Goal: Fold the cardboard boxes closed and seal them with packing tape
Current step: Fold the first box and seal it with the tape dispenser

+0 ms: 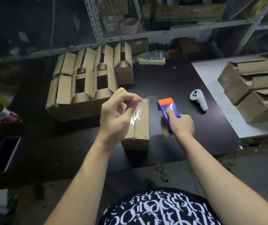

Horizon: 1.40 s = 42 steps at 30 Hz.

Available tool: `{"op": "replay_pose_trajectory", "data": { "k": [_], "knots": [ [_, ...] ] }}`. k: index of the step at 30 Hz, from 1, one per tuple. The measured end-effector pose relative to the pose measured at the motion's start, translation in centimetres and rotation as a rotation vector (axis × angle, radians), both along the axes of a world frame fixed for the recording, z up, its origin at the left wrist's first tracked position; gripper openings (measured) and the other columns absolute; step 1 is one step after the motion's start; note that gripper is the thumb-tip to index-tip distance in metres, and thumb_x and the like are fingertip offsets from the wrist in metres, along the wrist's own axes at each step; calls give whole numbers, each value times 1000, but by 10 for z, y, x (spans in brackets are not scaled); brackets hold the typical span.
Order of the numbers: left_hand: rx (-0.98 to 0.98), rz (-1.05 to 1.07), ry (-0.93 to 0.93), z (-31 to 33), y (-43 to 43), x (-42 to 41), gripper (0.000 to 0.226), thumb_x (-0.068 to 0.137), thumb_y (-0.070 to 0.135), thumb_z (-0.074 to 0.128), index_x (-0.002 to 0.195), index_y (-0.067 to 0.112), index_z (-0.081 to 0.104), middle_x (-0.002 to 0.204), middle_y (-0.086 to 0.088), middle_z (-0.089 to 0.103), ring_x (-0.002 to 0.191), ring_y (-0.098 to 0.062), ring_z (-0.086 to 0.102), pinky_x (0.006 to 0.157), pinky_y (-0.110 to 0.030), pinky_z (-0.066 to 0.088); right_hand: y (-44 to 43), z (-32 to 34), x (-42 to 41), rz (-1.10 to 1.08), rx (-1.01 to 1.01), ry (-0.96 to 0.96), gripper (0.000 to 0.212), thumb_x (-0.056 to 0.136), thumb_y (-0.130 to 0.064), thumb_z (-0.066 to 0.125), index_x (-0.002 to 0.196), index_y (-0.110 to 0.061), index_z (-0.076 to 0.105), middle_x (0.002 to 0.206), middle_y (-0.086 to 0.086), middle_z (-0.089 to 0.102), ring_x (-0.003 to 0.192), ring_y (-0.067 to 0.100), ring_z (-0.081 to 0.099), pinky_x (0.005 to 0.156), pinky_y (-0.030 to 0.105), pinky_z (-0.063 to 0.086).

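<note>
Small brown cardboard box point(141, 127), flaps shut, sits on the dark desk point(178, 82) beneath the raised left hand point(115, 116), whose fingers pinch a clear tape strip point(134, 116). Just right of the box, the right hand point(181, 125) curls its fingers round a purple-and-orange tape dispenser point(167, 105), forefinger extended.

A closed box point(140, 127) is made of brown corrugated cardboard, matt and slightly rough. Over its top seam, a tape strip point(135, 115) of thin clear plastic film is seen, glossy and crinkled, with light caught on it. The tape dispenser point(167, 109) is moulded in smooth plastic with a soft sheen. The table point(170, 82) is finished dark and matt, marked with pale scuffs. The open boxes point(84, 82) are made of the same dull cardboard. A controller point(198, 99) is formed of smooth white plastic. Shelf uprights point(94, 21) are made of perforated grey metal. A phone point(4, 155) is faced with glossy glass.
</note>
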State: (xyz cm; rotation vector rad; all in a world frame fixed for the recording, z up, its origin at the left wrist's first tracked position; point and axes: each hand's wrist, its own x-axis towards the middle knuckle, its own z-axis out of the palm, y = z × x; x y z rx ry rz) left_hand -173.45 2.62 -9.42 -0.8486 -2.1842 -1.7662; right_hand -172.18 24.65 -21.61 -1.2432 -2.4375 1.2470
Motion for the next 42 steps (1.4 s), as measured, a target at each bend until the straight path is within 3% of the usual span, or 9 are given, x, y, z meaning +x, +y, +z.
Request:
{"op": "replay_pose_trajectory", "data": {
  "k": [4, 9, 13, 17, 21, 24, 28, 36, 42],
  "knots": [
    [59, -13, -52, 6, -17, -3, 10, 100, 16, 63, 100, 14, 73, 88, -14, 62, 76, -46, 53, 64, -58, 47, 21, -19, 12, -23, 171, -70, 56, 92, -65, 54, 80, -11, 62, 85, 10, 68, 82, 34, 59, 72, 37, 44],
    [128, -2, -324, 3, -23, 3, 10, 97, 13, 67, 100, 17, 75, 87, 1, 71, 80, -14, 62, 75, -27, 53, 7, -62, 22, 263, 370, -137, 48, 92, -58, 62, 101, -11, 61, 104, 12, 69, 101, 39, 62, 87, 42, 46],
    [137, -10, -401, 4, -28, 7, 12, 96, 10, 66, 99, 17, 75, 84, 5, 71, 78, -9, 62, 72, -20, 51, 9, -78, 30, 411, 407, -214, 43, 85, -51, 73, 91, -11, 58, 93, 13, 66, 96, 38, 62, 74, 39, 43],
    [158, -47, -474, 5, -34, 10, 10, 93, 20, 70, 98, 23, 78, 86, -2, 69, 79, -12, 60, 69, -22, 50, -1, -39, 24, 300, 432, -35, 37, 84, -45, 67, 89, -8, 66, 89, 13, 68, 93, 41, 62, 77, 42, 49],
    [172, -56, -513, 5, -38, 13, 16, 92, 20, 65, 96, 25, 79, 85, -4, 68, 78, -16, 58, 68, -23, 50, -39, 38, 13, 608, -192, 387, 54, 85, -29, 49, 138, -26, 60, 137, -6, 62, 132, 12, 50, 105, 25, 42],
    [193, -75, -556, 7, -40, 13, 17, 94, 18, 63, 96, 21, 79, 81, -3, 66, 74, -16, 56, 66, -23, 49, -69, 76, 8, 969, -586, 473, 51, 88, -6, 45, 134, -20, 63, 129, -9, 68, 129, 7, 55, 104, 18, 44],
    [218, -45, -591, 9, -43, 12, 13, 95, 19, 63, 97, 13, 75, 76, 1, 65, 70, -10, 56, 63, -20, 47, -75, 76, 10, 954, -704, 461, 18, 93, 5, 58, 97, -2, 74, 85, 7, 72, 88, 17, 66, 87, 27, 53],
    [126, 218, -631, -16, -55, 16, 17, 100, 16, 62, 96, 23, 76, 85, 5, 72, 84, -14, 64, 72, -24, 51, -41, 50, 24, 748, -687, 269, 5, 85, -22, 82, 88, -18, 80, 83, 1, 75, 74, 11, 66, 67, 20, 49],
    [148, 356, -768, -50, -56, 23, 14, 100, 19, 64, 98, 26, 76, 96, 3, 74, 88, -13, 65, 67, -24, 45, -26, 33, 40, 595, -644, 46, 19, 78, -24, 89, 94, -19, 79, 82, -3, 77, 77, 10, 72, 67, 24, 45]
  ]
}}
